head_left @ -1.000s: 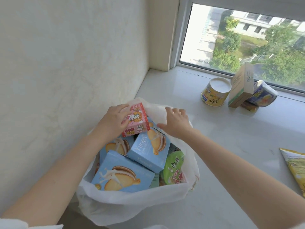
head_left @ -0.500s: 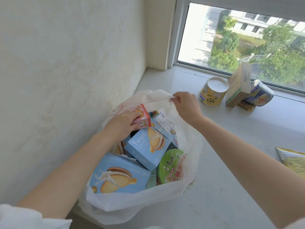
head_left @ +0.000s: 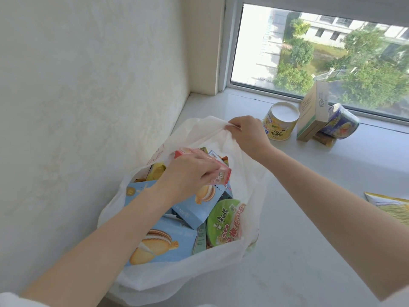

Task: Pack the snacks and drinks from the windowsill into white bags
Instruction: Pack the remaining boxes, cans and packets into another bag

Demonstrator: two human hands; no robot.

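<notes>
Two hands busy: left hand (head_left: 190,171) grips pink box (head_left: 218,171), right hand (head_left: 245,134) pinches bag rim (head_left: 205,129) (white).

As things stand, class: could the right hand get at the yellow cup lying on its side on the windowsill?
Probably yes. The right hand sits close to the yellow cup with bare windowsill between them, but it pinches the white bag rim and would have to let go first.

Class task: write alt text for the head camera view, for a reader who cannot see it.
A left hand holds a pink box over a full white bag on a windowsill, while the right hand pinches the bag's far rim. A yellow cup and carton wait by the window.
</notes>
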